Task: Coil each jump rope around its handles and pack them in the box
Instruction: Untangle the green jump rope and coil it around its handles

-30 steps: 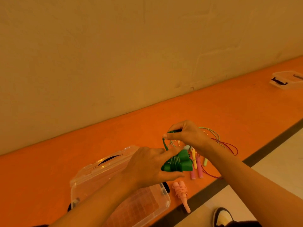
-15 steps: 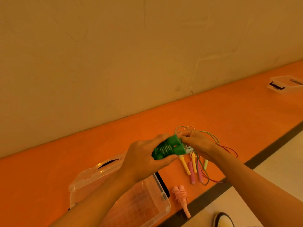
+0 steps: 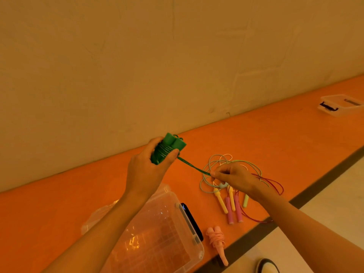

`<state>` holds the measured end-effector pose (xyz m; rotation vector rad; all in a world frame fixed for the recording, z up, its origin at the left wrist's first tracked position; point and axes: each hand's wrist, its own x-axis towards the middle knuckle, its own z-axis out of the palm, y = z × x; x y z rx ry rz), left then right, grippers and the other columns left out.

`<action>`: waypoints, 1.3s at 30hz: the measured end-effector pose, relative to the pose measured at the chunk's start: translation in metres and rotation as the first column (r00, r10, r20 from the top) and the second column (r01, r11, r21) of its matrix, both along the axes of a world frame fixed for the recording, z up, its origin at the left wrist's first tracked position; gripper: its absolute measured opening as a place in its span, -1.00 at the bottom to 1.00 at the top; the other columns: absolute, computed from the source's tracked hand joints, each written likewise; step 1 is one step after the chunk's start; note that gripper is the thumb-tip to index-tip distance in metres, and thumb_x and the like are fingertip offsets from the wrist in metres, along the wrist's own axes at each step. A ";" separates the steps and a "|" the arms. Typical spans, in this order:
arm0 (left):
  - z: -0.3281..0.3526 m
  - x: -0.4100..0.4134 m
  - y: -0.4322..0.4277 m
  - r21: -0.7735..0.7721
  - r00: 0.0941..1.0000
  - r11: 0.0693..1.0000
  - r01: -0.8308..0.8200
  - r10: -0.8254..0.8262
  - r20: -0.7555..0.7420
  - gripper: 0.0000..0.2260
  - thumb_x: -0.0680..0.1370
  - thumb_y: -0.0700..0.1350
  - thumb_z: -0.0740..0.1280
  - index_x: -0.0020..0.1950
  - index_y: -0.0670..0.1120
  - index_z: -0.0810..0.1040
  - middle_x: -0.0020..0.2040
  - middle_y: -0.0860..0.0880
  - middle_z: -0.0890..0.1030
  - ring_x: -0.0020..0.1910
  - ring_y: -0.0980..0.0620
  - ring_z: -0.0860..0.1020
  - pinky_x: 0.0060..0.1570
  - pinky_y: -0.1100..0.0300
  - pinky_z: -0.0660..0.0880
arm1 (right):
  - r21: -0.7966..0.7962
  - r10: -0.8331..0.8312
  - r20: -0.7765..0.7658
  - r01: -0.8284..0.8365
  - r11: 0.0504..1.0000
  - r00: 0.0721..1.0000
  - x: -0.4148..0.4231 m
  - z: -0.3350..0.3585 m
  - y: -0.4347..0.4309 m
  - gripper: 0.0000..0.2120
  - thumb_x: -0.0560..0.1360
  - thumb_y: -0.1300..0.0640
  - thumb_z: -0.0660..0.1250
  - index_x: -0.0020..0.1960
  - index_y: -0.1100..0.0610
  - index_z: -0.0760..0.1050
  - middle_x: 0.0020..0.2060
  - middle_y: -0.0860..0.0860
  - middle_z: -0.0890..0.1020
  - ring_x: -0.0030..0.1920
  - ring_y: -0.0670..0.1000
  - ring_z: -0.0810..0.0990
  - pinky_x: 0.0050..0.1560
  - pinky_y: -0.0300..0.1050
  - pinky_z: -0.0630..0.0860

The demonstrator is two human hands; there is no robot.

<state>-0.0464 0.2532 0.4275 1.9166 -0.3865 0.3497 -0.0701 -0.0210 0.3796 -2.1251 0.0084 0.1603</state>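
Note:
My left hand (image 3: 146, 170) grips the green jump rope's handles (image 3: 173, 144), held up above the orange surface with green cord wound round them. A taut strand of green cord (image 3: 194, 167) runs down to my right hand (image 3: 234, 177), which pinches its end. Under my right hand lie loose jump ropes: yellow handles (image 3: 221, 200), pink handles (image 3: 233, 209) and tangled pale cords (image 3: 218, 161). A coiled pink jump rope (image 3: 216, 239) lies near the front edge. The clear plastic box (image 3: 189, 215) stands below my left forearm.
The orange surface (image 3: 275, 138) runs along a beige wall. A second clear box with black latches (image 3: 338, 105) sits far right. A dark strip edges the orange surface, with pale floor and a shoe (image 3: 268, 266) beyond it.
My left hand has lifted the green handles up and left. My right hand has pulled away to the right, drawing the cord end taut between the hands.

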 end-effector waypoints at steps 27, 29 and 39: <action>-0.030 0.026 0.019 0.356 0.956 0.896 -0.265 0.293 -0.025 -0.60 0.48 0.37 0.31 0.26 0.25 0.51 -0.16 0.23 0.60 -0.23 0.12 0.59 -0.33 0.14 0.50 | -0.581 0.389 0.224 -0.198 0.790 0.894 -0.021 0.049 -0.012 -0.78 0.63 -0.07 0.22 0.03 -0.03 0.61 -0.20 -0.17 0.61 -0.24 -0.13 0.55 -0.18 -0.19 0.37; -0.031 0.030 0.020 0.354 0.947 0.892 -0.280 0.317 -0.051 -0.58 0.48 0.42 0.26 0.23 0.24 0.51 -0.21 0.19 0.62 -0.30 0.10 0.60 -0.38 0.12 0.51 | -0.587 0.400 0.186 -0.226 0.778 0.897 -0.023 0.048 -0.012 -0.75 0.64 -0.09 0.19 0.01 -0.02 0.60 -0.20 -0.14 0.63 -0.25 -0.11 0.55 -0.21 -0.13 0.43; -0.032 0.013 0.007 0.553 0.954 0.808 -0.203 0.291 -0.074 -0.53 0.47 0.44 0.17 0.22 0.21 0.52 -0.30 0.23 0.50 -0.37 0.20 0.49 -0.47 0.21 0.32 | -0.670 0.681 0.197 -0.410 0.619 0.705 -0.049 0.083 0.037 -0.73 0.64 -0.11 0.18 -0.08 -0.03 0.57 -0.18 -0.16 0.62 -0.14 -0.19 0.46 0.03 -0.14 0.23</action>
